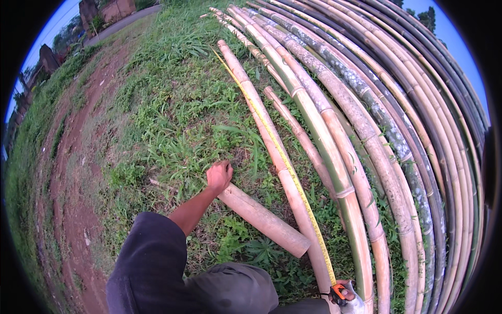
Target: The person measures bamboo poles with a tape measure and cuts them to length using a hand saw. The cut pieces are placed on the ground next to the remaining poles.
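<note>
At the lower right, my right hand (346, 294) is closed round an orange and black tape measure (338, 294). From it the yellow tape blade (283, 153) runs out along a long bamboo pole (294, 193) almost to that pole's far tip. My left hand (219, 176), fingers curled, is just beyond the far end of a short, thick bamboo piece (266, 219). What the left fingers hold, if anything, is hidden. The short piece slants across the grass, its near end against or over the measured pole.
Many long bamboo poles (361, 123) lie side by side on the right, some green, some tan or grey. A thinner bamboo length (300, 133) rests between them and the measured pole. Grass (172, 120) covers the ground, with a dirt track (73, 172) on the left.
</note>
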Demonstrator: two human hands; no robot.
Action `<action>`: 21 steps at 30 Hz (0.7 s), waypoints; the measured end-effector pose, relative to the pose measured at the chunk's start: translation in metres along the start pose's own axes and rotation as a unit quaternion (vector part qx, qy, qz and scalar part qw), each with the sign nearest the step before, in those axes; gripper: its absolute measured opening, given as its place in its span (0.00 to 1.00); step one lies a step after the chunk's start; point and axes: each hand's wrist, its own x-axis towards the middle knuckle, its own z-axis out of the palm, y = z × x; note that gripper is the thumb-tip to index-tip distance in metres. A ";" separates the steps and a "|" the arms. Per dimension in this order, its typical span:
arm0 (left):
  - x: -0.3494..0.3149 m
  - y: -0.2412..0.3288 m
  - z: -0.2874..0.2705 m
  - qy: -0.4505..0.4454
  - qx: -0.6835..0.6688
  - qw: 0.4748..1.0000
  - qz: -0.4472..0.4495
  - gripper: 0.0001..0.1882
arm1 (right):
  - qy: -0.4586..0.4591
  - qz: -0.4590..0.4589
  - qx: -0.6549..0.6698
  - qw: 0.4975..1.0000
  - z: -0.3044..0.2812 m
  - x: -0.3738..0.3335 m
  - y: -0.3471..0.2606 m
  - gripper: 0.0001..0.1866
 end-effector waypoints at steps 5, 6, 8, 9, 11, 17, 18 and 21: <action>-0.030 -0.001 0.003 0.033 -0.037 0.993 -0.106 0.14 | -0.001 -0.016 -0.024 1.000 0.069 0.030 -0.061 0.43; -0.034 -0.001 0.004 0.042 -0.043 0.993 -0.104 0.15 | -0.011 -0.015 -0.024 1.000 0.066 0.041 -0.059 0.43; -0.036 -0.003 0.003 0.061 -0.056 0.991 -0.102 0.16 | 0.017 -0.017 0.009 1.000 0.069 0.054 -0.063 0.40; -0.032 -0.004 -0.002 0.018 -0.027 0.990 -0.141 0.19 | 0.026 -0.020 0.014 0.999 0.072 0.060 -0.068 0.39; -0.025 -0.017 0.002 0.024 -0.028 0.986 -0.160 0.20 | 0.028 -0.017 0.020 0.999 0.085 0.074 -0.084 0.37; -0.009 -0.013 0.016 0.050 -0.043 0.991 -0.119 0.17 | 0.032 -0.014 0.044 0.998 0.096 0.133 -0.112 0.35; -0.008 -0.007 0.015 0.039 -0.040 0.991 -0.123 0.17 | 0.038 -0.010 0.046 0.998 0.100 0.144 -0.119 0.35; -0.002 -0.004 0.012 0.001 -0.045 0.991 -0.127 0.17 | 0.011 -0.037 0.026 0.999 0.110 0.190 -0.137 0.33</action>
